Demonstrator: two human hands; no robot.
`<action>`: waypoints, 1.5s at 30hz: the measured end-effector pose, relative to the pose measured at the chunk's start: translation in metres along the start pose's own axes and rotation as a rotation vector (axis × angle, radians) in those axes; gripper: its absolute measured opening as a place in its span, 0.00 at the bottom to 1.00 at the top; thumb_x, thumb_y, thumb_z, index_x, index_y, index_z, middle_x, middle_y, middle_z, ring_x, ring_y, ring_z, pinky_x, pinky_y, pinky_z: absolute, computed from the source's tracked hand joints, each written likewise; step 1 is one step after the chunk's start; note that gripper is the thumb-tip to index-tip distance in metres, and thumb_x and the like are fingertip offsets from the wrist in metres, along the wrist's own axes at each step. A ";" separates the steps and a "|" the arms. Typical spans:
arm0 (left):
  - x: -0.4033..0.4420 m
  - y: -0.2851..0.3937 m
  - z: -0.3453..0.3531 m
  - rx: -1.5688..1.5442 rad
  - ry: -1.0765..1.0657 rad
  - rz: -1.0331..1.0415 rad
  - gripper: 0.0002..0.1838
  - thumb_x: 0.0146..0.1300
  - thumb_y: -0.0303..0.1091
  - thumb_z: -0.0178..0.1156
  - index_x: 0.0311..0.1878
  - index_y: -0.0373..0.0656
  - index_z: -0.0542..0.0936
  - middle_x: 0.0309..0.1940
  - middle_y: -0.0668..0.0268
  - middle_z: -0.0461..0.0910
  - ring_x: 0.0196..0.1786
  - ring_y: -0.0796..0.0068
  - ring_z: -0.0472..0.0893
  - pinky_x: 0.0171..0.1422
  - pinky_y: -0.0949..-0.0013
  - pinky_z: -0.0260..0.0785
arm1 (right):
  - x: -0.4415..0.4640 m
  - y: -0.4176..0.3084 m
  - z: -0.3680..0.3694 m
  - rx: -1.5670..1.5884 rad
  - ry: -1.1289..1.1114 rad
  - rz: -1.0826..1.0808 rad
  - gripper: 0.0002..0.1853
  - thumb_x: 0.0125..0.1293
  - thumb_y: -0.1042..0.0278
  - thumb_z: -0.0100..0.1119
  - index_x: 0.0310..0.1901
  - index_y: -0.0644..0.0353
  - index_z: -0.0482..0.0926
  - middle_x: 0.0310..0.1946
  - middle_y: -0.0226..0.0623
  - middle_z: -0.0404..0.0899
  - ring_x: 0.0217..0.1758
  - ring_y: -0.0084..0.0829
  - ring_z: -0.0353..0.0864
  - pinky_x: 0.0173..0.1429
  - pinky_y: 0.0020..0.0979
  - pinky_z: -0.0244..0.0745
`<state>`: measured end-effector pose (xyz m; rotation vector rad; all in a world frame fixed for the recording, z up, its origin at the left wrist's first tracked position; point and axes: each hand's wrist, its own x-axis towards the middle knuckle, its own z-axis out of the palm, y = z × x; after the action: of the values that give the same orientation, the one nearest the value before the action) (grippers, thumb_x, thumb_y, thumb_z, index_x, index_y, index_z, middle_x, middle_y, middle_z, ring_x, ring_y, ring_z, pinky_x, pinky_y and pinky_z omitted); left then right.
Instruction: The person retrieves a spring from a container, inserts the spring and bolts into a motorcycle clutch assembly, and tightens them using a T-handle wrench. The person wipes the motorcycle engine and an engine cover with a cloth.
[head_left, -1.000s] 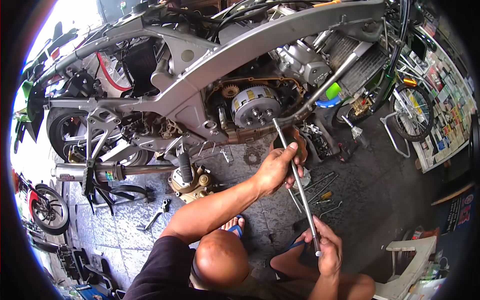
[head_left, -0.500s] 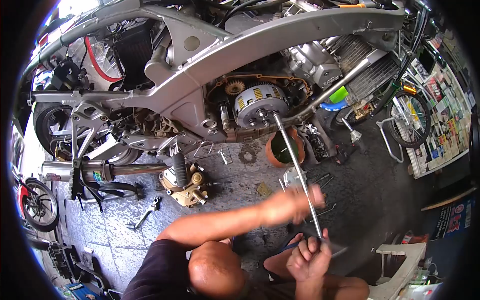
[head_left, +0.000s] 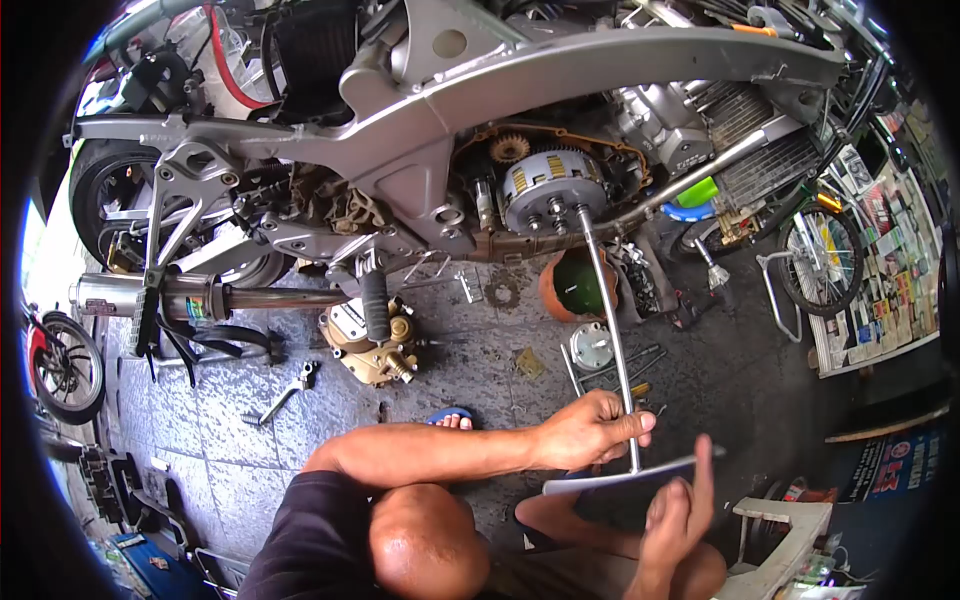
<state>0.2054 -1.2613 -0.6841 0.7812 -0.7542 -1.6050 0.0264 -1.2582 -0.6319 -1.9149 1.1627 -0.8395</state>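
Observation:
A long T-handle wrench (head_left: 608,310) slants down from the motorcycle's clutch (head_left: 553,190), its far end on one of the bolt posts on the clutch face. My left hand (head_left: 590,430) is closed around the shaft near its lower end, thumb laid across it. Just below, the crossbar is smeared into a pale arc by motion. Beside that arc is my right hand (head_left: 678,515), index finger stretched upward and the other fingers partly curled, with nothing gripped in it. The clutch sits in the uncovered engine case, next to a brass-coloured gear (head_left: 510,149).
Beneath the engine stands a clay-coloured pot (head_left: 548,297) with green inside, beside a tray of small parts (head_left: 640,285). A gold engine cover (head_left: 365,345) and a lever-like metal part (head_left: 285,392) lie on the tiled floor. A stool (head_left: 775,530) is at lower right.
My left hand, blurred before, now wraps the shaft. My right hand has come off the wrench's lower end and moved slightly right. The crossbar has turned, and the whole view has shifted.

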 end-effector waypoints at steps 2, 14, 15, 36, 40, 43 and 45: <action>0.001 0.010 0.005 -0.026 0.017 0.018 0.22 0.72 0.49 0.53 0.34 0.37 0.78 0.13 0.73 0.66 0.16 0.83 0.64 0.22 0.74 0.56 | 0.005 0.006 0.014 -0.078 -0.241 -0.005 0.22 0.61 0.74 0.49 0.57 0.71 0.75 0.32 0.45 0.83 0.30 0.32 0.81 0.43 0.31 0.78; 0.009 0.001 0.011 -0.043 0.268 0.079 0.23 0.72 0.50 0.53 0.29 0.40 0.78 0.10 0.75 0.63 0.12 0.84 0.58 0.17 0.74 0.49 | -0.001 -0.019 -0.023 -0.154 -0.315 -0.314 0.29 0.64 0.73 0.48 0.68 0.73 0.61 0.42 0.47 0.83 0.41 0.31 0.84 0.44 0.29 0.78; 0.008 0.005 0.011 -0.025 0.261 0.086 0.23 0.72 0.50 0.53 0.29 0.40 0.78 0.10 0.75 0.63 0.12 0.84 0.58 0.17 0.74 0.49 | 0.008 -0.009 -0.020 -0.094 -0.181 -0.238 0.26 0.67 0.69 0.46 0.65 0.73 0.64 0.36 0.43 0.80 0.35 0.28 0.80 0.39 0.28 0.73; -0.004 0.012 0.005 0.037 0.049 0.060 0.23 0.72 0.52 0.52 0.34 0.39 0.80 0.12 0.74 0.66 0.13 0.83 0.63 0.18 0.75 0.57 | 0.010 0.012 0.000 -0.332 -0.304 -0.208 0.17 0.60 0.71 0.51 0.46 0.74 0.81 0.26 0.43 0.81 0.28 0.32 0.79 0.35 0.35 0.75; -0.001 0.006 0.000 0.031 0.109 0.075 0.24 0.72 0.50 0.52 0.31 0.38 0.79 0.12 0.74 0.66 0.14 0.85 0.62 0.19 0.75 0.54 | -0.007 -0.036 0.015 -0.129 -0.381 -0.451 0.20 0.61 0.69 0.50 0.50 0.72 0.80 0.17 0.35 0.76 0.18 0.29 0.74 0.27 0.34 0.72; -0.007 0.016 0.001 0.039 0.126 0.097 0.24 0.73 0.50 0.51 0.29 0.38 0.79 0.11 0.74 0.65 0.15 0.85 0.61 0.19 0.72 0.52 | 0.017 0.030 0.003 -0.157 -0.138 -0.244 0.23 0.58 0.76 0.48 0.56 0.71 0.75 0.23 0.39 0.79 0.28 0.32 0.79 0.37 0.31 0.74; 0.000 0.017 0.006 -0.056 0.151 0.127 0.25 0.73 0.50 0.51 0.29 0.38 0.79 0.10 0.74 0.64 0.15 0.84 0.61 0.19 0.72 0.53 | 0.004 0.029 0.013 -0.229 -0.379 -0.074 0.20 0.56 0.76 0.50 0.51 0.70 0.79 0.24 0.39 0.79 0.25 0.25 0.76 0.34 0.28 0.73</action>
<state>0.2098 -1.2632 -0.6672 0.7886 -0.6355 -1.4305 0.0259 -1.2681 -0.6625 -2.1961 0.9912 -0.3642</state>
